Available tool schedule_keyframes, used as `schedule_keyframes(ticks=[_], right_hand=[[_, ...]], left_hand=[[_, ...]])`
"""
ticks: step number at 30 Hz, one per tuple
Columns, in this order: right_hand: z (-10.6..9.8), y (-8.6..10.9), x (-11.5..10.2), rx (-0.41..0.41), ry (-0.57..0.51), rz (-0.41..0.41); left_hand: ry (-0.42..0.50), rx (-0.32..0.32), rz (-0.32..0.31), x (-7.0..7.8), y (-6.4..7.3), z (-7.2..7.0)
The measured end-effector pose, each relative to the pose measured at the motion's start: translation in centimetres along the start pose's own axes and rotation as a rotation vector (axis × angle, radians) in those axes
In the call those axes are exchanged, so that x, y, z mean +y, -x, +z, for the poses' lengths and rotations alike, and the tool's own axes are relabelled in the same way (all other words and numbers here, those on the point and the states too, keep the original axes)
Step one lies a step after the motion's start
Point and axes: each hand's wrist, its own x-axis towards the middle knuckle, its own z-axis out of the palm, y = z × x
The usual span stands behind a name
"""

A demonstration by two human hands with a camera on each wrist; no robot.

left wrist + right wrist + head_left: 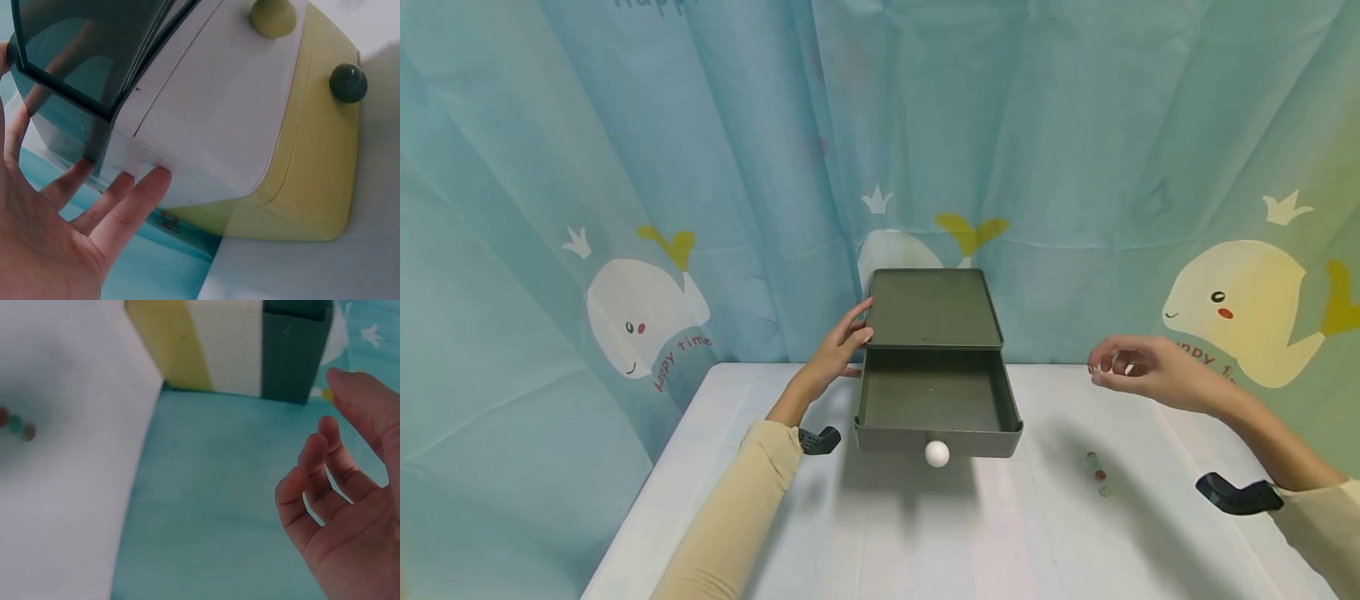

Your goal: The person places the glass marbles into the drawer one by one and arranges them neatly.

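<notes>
A small chest of drawers (936, 308) stands on the table with its dark green top drawer (936, 443) pulled out, a white round knob (937, 453) on its front. My left hand (835, 354) rests against the chest's left side, fingers spread and nearly straight; in the left wrist view, fingertips touch the white middle section (212, 112). Off to the right, my right hand (1138, 371) is raised above the table, pinching a small glassy bead (1095, 368) at its fingertips. The right wrist view hides that bead. Several similar beads (1101, 476) lie on the table below this hand.
The white table (925, 533) reaches back to a blue-green curtain (760, 150) with printed whales. Below the white section, the chest has a yellow bottom drawer (319, 144) with a dark green knob (348, 83). Both wrists wear black straps.
</notes>
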Motion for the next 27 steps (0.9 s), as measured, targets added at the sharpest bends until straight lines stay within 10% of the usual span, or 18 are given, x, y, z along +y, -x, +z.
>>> schedule_keyframes(ticks=[27], right_hand=[[-1.3, -1.7, -3.0, 0.171, -0.043, -0.056]], left_hand=[[-0.011, 0.004, 0.000, 0.0, 0.0, 0.0]])
